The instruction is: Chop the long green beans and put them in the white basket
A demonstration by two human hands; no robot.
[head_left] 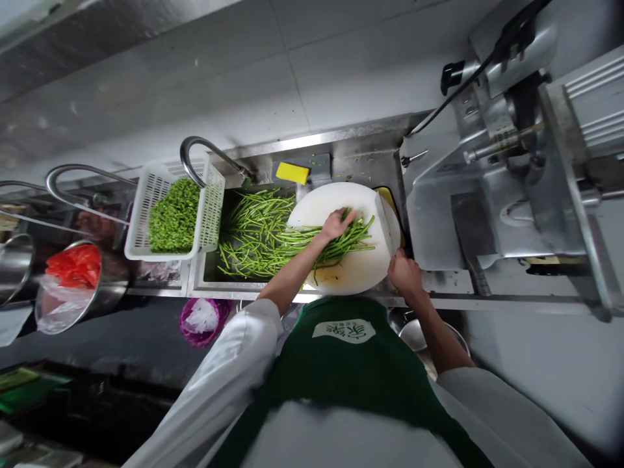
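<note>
My left hand (337,224) presses and grips a bunch of long, thin green stalks (358,237) on a round white cutting board (363,276). The bunch lies sideways, its ends pointing right. In my right hand (405,276), closed at the board's right edge, is a cleaver (391,229); its broad blade stands over the right side of the board, just beyond the stalk ends. More loose green stalks (256,227) fill the sink left of the board, and some run up onto it. A few brownish stains mark the board's near side.
A white plastic basket (210,208) of chopped green pieces (173,218) sits left, under a curved faucet (195,146). Behind the board is a yellow sponge (292,173). A metal slicing machine (487,195) stands right. Far left, a metal pot (114,276) holds red pieces; a purple basket (185,318) is below.
</note>
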